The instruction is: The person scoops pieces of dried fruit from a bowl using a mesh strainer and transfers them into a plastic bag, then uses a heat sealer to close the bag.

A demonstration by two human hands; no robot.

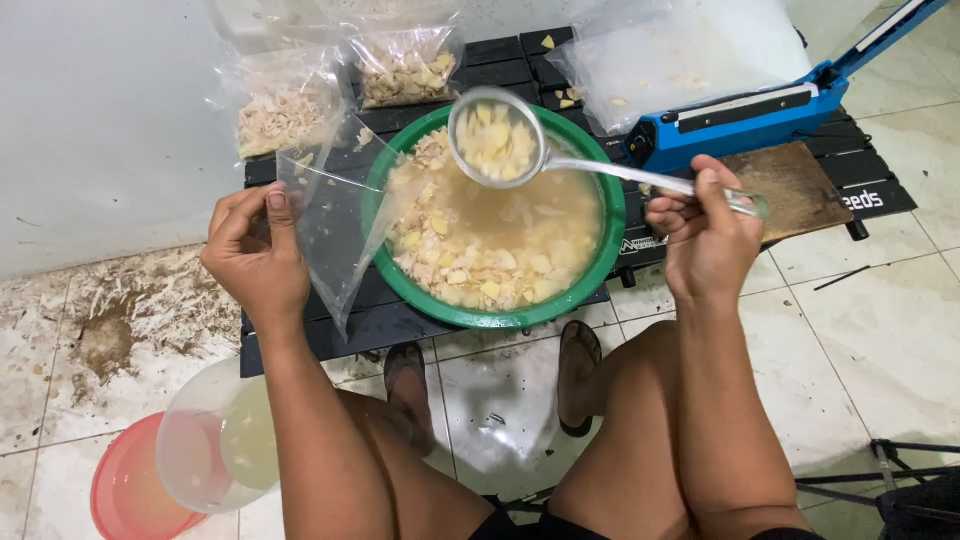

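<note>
Closest in, two bare knees frame the tiled floor, with sandalled feet [580, 375] tucked under the edge of a low black table [390, 325]. Down at the near left sits a clear plastic tub [215, 445] resting against a red lid [125, 490].

Up a little, and here are the hands. The left hand [255, 255] is closed in a pinch on the rim of a clear plastic bag [335, 225], holding it open just beside the left edge of the green basin [615, 240]; the bag hangs down across the basin's rim. The right hand [705, 235] is wrapped around the handle of a metal strainer ladle [495, 138], thumb on top. The handle runs leftward from that fist, so the ladle's bowl sits well to the left of the hand, raised over the far side of the basin and loaded with pale yellowish chunks. More chunks float in the cloudy liquid below.

Beyond the right hand lies a wooden board [795, 185], then a blue heat sealer [740, 120]. Furthest back, filled bags [405, 65] of the same pale pieces rest on the table.
</note>
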